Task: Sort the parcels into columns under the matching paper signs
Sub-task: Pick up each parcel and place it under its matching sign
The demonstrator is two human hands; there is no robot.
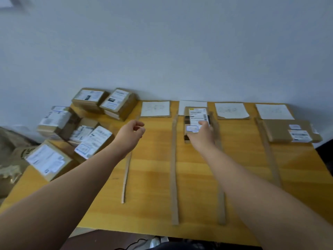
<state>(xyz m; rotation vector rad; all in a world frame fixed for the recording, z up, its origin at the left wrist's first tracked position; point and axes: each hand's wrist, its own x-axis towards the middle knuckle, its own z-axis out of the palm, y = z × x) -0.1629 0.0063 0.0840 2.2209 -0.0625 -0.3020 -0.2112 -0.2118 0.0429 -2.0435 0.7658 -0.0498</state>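
Several brown parcels with white labels lie heaped (86,127) at the table's left end. White paper signs line the far edge: first sign (155,108), second sign (192,104), third sign (231,110), fourth sign (273,111). Cardboard strips (173,170) split the table into columns. My right hand (202,137) rests on a small labelled parcel (197,117) lying just under the second sign. My left hand (131,133) hovers over the first strip, fingers loosely curled, holding nothing. A flat parcel (288,131) lies under the fourth sign.
The yellow wooden table (153,186) stands against a pale wall. Its near edge runs along the bottom of the view. Brown sacks (12,150) lie on the floor to the left. The columns under the first and third signs hold no parcels.
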